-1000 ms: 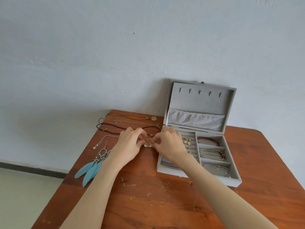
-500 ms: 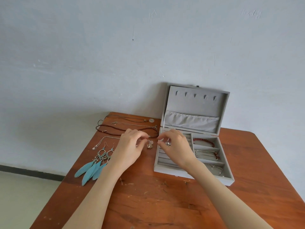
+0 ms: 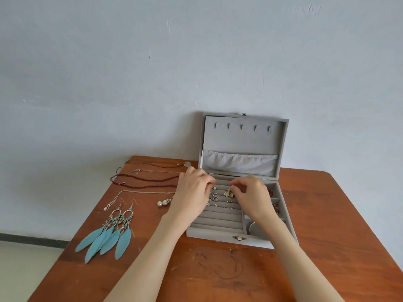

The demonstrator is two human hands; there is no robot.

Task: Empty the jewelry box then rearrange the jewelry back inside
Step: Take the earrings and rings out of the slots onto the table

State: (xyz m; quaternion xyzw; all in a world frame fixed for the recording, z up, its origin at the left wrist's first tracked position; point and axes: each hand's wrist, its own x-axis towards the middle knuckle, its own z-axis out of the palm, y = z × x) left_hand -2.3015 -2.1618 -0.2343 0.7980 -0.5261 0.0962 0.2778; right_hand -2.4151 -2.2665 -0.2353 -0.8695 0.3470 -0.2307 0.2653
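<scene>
A wooden table carries an open grey box, feather earrings, pearl earrings and several necklaces laid left of the box.

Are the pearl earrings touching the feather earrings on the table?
Apart. The head view shows bare wood plainly between the pearl earrings and the feather earrings.
</scene>
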